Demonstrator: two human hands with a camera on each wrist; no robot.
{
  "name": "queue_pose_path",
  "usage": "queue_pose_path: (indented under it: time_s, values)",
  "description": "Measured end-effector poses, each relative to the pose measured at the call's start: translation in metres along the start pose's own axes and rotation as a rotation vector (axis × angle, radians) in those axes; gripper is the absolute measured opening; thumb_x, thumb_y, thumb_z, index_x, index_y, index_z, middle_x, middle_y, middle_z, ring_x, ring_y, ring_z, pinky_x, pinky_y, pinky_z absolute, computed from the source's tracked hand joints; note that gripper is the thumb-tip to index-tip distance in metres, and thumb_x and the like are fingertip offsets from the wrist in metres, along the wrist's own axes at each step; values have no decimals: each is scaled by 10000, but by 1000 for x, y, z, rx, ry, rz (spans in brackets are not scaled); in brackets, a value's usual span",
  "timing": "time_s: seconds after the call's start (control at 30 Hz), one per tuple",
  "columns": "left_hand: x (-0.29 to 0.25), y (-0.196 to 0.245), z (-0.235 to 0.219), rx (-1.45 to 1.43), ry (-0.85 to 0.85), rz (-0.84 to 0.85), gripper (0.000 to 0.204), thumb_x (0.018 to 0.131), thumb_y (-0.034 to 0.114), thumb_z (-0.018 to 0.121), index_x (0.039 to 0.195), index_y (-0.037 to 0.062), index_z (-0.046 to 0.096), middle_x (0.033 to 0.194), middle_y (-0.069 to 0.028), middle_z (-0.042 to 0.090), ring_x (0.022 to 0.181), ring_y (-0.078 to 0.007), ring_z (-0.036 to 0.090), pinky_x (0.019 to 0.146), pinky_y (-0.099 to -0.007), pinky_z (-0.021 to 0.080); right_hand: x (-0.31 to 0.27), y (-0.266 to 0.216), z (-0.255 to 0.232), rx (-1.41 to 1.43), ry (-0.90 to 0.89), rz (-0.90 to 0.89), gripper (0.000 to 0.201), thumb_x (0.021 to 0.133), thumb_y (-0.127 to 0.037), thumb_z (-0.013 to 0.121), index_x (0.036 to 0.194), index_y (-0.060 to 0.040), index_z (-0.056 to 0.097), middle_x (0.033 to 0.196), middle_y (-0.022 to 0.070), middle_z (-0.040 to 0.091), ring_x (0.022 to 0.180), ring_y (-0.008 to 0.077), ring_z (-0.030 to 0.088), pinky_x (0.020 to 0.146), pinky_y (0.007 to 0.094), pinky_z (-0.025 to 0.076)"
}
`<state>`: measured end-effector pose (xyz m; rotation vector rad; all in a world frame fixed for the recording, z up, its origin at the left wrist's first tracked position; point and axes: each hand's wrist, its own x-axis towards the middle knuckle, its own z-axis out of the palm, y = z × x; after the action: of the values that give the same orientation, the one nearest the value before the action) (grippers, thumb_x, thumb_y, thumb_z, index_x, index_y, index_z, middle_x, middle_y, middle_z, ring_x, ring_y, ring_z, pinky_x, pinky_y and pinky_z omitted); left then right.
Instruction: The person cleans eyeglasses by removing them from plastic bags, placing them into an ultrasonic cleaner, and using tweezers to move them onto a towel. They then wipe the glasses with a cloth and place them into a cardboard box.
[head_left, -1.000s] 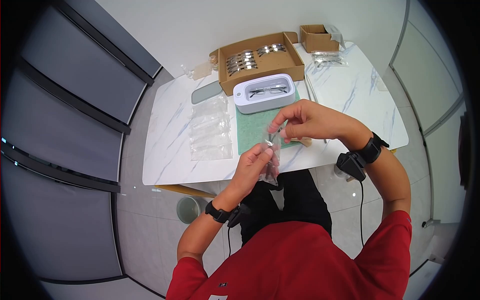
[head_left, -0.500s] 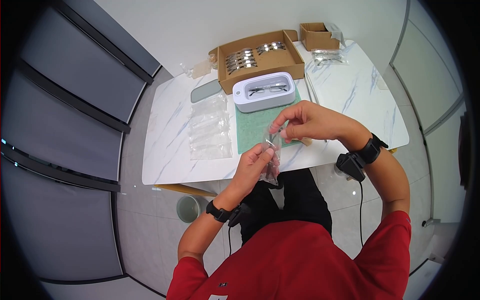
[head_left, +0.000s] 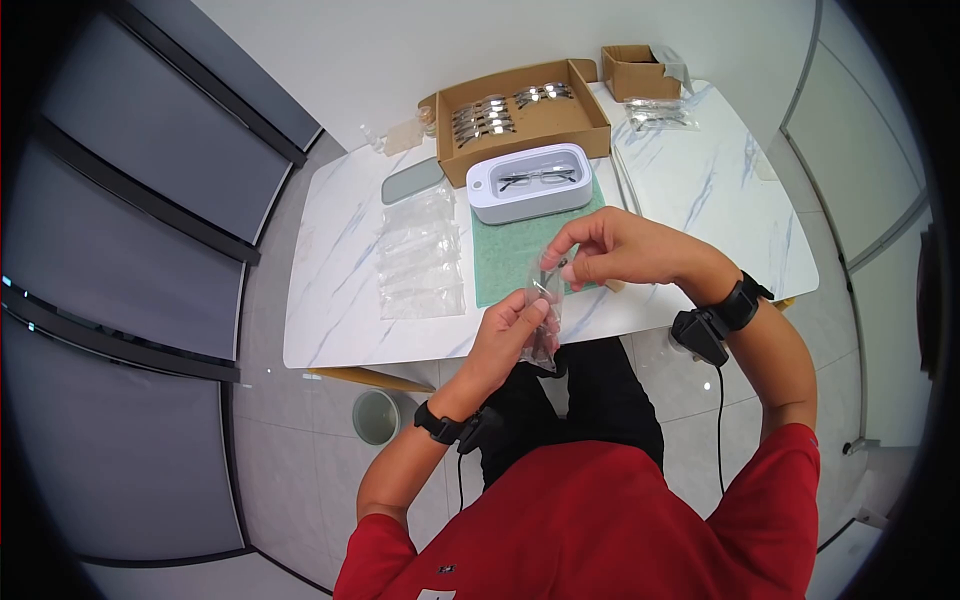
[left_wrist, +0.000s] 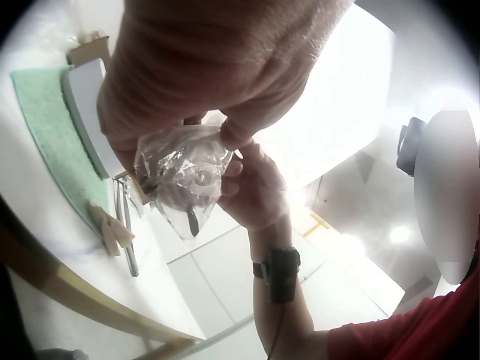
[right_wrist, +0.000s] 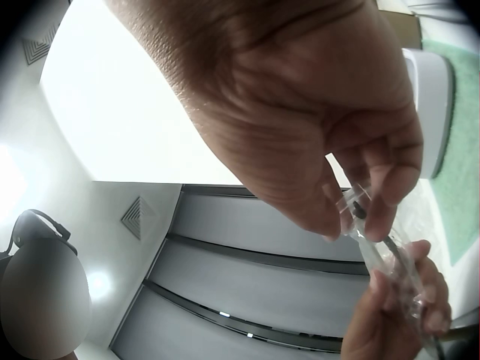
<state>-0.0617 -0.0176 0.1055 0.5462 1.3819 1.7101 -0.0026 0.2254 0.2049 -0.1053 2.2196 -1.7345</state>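
Over the table's front edge, my left hand grips a clear plastic bag with the thumb across its front. Inside the bag is a pair of eyeglasses; one dark temple tip shows at its lower end in the left wrist view. My right hand pinches the bag's upper end between thumb and fingers, where a dark piece of the frame shows through the plastic in the right wrist view. Much of the eyeglasses is hidden by the fingers and crinkled film.
A white cleaner basin holding eyeglasses stands on a green cloth. Behind it, a cardboard tray contains several eyeglasses. Flat clear bags lie left, bagged eyeglasses and a small box far right, tweezers beside the cloth.
Both hands keep their hold on the bag and have barely moved. My right hand has dipped very slightly toward me at the bag's upper end.
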Motion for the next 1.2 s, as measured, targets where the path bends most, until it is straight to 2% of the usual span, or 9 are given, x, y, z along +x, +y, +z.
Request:
queue_pose_path:
  time_s: [0.5, 0.9, 1.1, 1.2]
  values:
    - [0, -7, -4, -5, 9, -2, 319, 1098, 271, 530, 1238, -2, 618, 932, -56, 652, 801, -156, 657, 738, -309, 561, 0, 0, 2, 20, 0, 25, 309, 928, -112, 639, 1215, -32, 724, 880, 29, 710, 798, 64, 628, 663, 219, 461]
    - [2, -14, -8, -16, 8, -10, 317, 1098, 262, 532, 1240, -6, 625, 936, -52, 652, 814, -151, 652, 753, -302, 553, 3, 6, 4, 24, 1, 8, 315, 926, -127, 645, 1211, -18, 724, 898, 25, 713, 822, 77, 647, 692, 229, 481]
    - [3, -20, -12, -15, 9, -4, 315, 1097, 262, 536, 1234, -6, 629, 936, -52, 655, 825, -153, 650, 762, -304, 545, 5, 12, 6, 84, -2, -21, 311, 931, -130, 669, 1213, -10, 720, 935, 30, 719, 836, 80, 656, 698, 232, 488]
    - [3, -24, -14, -17, 11, -8, 314, 1096, 263, 539, 1228, -5, 633, 934, -51, 656, 829, -157, 648, 771, -308, 539, 7, 21, 3, 109, -27, -21, 317, 952, -200, 711, 1216, -25, 725, 1028, 47, 733, 859, 102, 681, 727, 252, 512]
